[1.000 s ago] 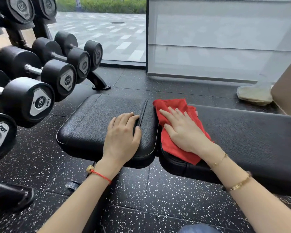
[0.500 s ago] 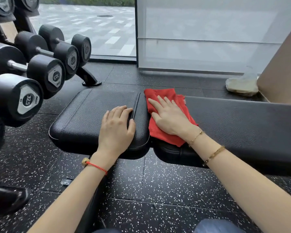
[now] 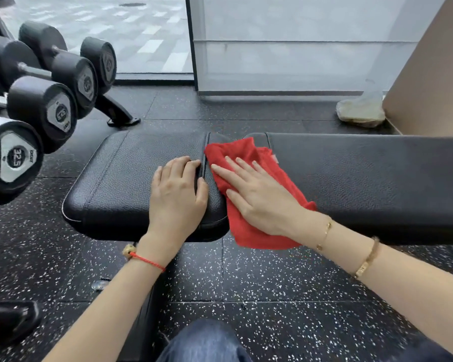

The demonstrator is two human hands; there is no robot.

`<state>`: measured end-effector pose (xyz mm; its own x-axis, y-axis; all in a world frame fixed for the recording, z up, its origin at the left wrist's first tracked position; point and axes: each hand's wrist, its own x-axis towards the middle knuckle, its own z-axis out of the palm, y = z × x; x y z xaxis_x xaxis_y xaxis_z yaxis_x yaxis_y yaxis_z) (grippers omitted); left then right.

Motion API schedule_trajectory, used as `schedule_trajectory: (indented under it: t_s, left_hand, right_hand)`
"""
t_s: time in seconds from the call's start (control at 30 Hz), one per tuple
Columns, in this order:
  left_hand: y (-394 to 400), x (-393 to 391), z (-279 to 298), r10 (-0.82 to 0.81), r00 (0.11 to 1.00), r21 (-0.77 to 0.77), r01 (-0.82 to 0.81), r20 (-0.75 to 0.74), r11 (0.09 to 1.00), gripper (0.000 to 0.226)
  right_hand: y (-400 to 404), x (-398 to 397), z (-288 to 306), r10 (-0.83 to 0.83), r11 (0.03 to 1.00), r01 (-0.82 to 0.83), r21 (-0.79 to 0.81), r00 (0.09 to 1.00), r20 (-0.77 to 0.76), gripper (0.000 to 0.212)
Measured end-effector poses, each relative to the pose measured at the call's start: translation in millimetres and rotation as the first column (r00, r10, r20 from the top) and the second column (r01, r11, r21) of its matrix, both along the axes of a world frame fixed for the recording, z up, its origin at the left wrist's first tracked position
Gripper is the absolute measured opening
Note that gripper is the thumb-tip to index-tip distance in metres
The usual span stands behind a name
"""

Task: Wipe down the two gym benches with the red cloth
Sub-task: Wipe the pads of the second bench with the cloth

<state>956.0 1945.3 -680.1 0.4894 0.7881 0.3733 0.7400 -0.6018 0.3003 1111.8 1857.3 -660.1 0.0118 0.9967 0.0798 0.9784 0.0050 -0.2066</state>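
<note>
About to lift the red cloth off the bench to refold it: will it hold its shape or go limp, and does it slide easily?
Probably limp: the red cloth drapes over the pad's near edge and bunches in folds. Likely light, since the flat right hand alone steers it. It may drag a little on the pad's grained surface rather than glide.

Black dumbbells (image 3: 42, 111) sit racked at nine to ten o'clock, the nearest one marked 32.5 (image 3: 11, 160). The rack's foot (image 3: 118, 113) rests on speckled black rubber flooring (image 3: 259, 288). At one o'clock a pale stone (image 3: 360, 113) lies by a tan wall (image 3: 434, 82). Frosted glass panels (image 3: 298, 43) stand at twelve.
</note>
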Motion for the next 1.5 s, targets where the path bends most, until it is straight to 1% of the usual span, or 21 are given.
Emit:
schedule_trajectory:
  t_s: [0.1,0.17,0.23,0.33,0.43,0.53,0.63,0.83,0.9,0.97,1.07,1.13,1.17,1.23,1.37,1.43,1.5]
  left_hand:
    - [1.6,1.6,-0.2,0.010,1.000,0.012,-0.010,-0.027,1.000,0.049]
    - [0.8,1.6,-1.8,0.019,0.999,0.021,-0.018,-0.044,1.000,0.049]
    - [0.9,0.5,-3.1,0.024,0.999,0.030,-0.023,-0.032,0.999,0.049]
    - [0.2,2.3,-2.3,0.019,1.000,0.019,-0.019,-0.005,1.000,0.050]
    - [-2.3,4.0,0.2,0.024,1.000,0.006,-0.024,-0.008,1.000,0.049]
    - [-2.9,6.7,2.1,0.041,0.999,-0.021,-0.041,0.007,0.999,0.040]
    - [-10.4,18.6,6.4,0.036,0.998,-0.046,-0.033,0.054,0.998,0.036]
    - [-47.2,65.5,8.7,-0.081,0.987,-0.044,0.088,0.142,0.995,0.036]
    - [-58.7,80.4,6.9,-0.115,0.981,-0.042,0.123,0.158,0.992,0.036]
    - [-68.8,94.2,5.6,-0.134,0.977,-0.055,0.145,0.165,0.988,0.037]
    - [-77.9,113.7,4.7,-0.179,0.976,-0.046,0.186,0.125,0.981,0.039]
    - [-81.5,126.7,5.4,-0.195,0.976,-0.052,0.201,0.093,0.978,0.040]
    - [-83.4,133.0,5.6,-0.194,0.978,-0.061,0.199,0.079,0.978,0.041]
    - [-87.5,144.3,5.0,-0.183,0.982,-0.062,0.185,0.038,0.981,0.042]
    - [-96.8,160.9,3.6,-0.145,0.989,-0.048,0.145,-0.003,0.988,0.042]
    - [-99.4,164.7,1.5,-0.124,0.992,-0.044,0.123,-0.022,0.991,0.042]
    - [-101.0,165.5,-0.7,-0.116,0.992,-0.035,0.114,-0.047,0.993,0.043]
  right_hand:
    - [-10.7,-14.2,-5.5,0.034,0.998,-0.035,0.045,0.999,0.018,0.055]
    - [-21.5,-19.6,-10.8,0.039,0.996,-0.044,0.074,0.997,0.064,0.055]
    - [-21.2,-19.4,-12.5,0.034,0.996,-0.042,0.076,0.994,0.103,0.055]
    - [1.0,-4.9,-7.5,0.011,0.999,-0.014,0.048,0.997,0.080,0.055]
    - [30.5,16.2,1.6,-0.054,0.998,0.055,-0.032,0.998,0.031,0.055]
    - [39.5,27.9,4.3,-0.095,0.993,0.097,-0.060,0.995,0.028,0.055]
    - [21.8,30.5,3.9,-0.106,0.994,0.106,-0.027,0.994,0.012,0.055]
    - [-53.8,56.6,-1.0,-0.113,0.992,0.113,0.052,0.994,0.001,0.055]
    - [-69.0,74.3,-3.2,-0.160,0.986,0.158,0.059,0.987,0.016,0.055]
    - [-71.0,101.6,-4.1,-0.245,0.969,0.244,0.048,0.969,0.022,0.055]
    - [-54.2,147.7,1.6,-0.400,0.917,0.399,-0.014,0.917,-0.004,0.054]
    - [-39.6,166.1,5.4,-0.455,0.890,0.455,-0.038,0.890,-0.014,0.054]
    - [-35.6,169.1,5.7,-0.456,0.890,0.455,-0.038,0.890,-0.018,0.054]
    - [-38.7,165.7,4.4,-0.404,0.915,0.403,-0.028,0.913,-0.046,0.054]
    - [-88.1,153.4,-1.6,-0.245,0.968,0.249,0.036,0.965,-0.089,0.054]
    - [-112.9,161.5,-2.8,-0.243,0.966,0.250,0.061,0.965,-0.101,0.054]
    - [-125.6,183.9,-1.8,-0.314,0.946,0.320,0.055,0.944,-0.101,0.053]
